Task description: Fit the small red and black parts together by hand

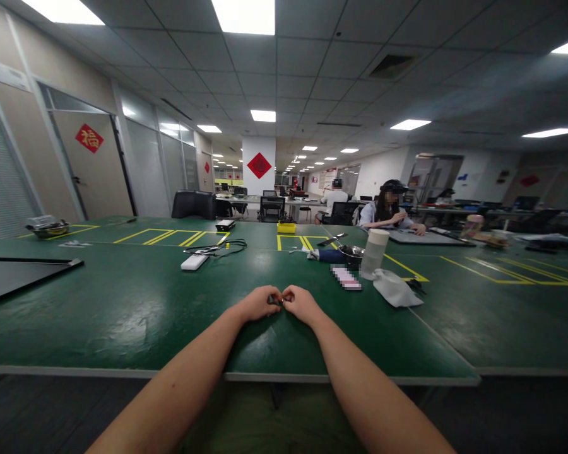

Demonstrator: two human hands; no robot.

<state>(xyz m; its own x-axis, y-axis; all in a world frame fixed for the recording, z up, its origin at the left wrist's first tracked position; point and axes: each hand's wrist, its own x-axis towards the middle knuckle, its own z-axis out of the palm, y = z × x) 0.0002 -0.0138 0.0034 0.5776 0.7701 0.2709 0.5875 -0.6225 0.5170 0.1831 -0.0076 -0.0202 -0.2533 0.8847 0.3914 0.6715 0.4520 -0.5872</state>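
Nearest to camera: two bare forearms, extended forward across the near edge of the dark green tabletop (123, 315). Resting on it, knuckles up: left hand (258, 304) and right hand (303, 305), fingers curled, fingertips meeting at centre. Pinched between both hands, just above the tabletop: small dark item (281, 302), too small to identify.

Beyond the left hand, well apart: white rectangular device (194, 261), just beside a looped black cable (220, 247).

Beyond the right hand: pink blurred card (345, 278); translucent white plastic cup (375, 253), upright; steel bowl (351, 253) just beside the cup; crumpled white cloth (396, 288) near the cup base.

At far left: flat black tray (23, 271).

At far side, right of centre: seated person (388, 211), hands apart from those described above.
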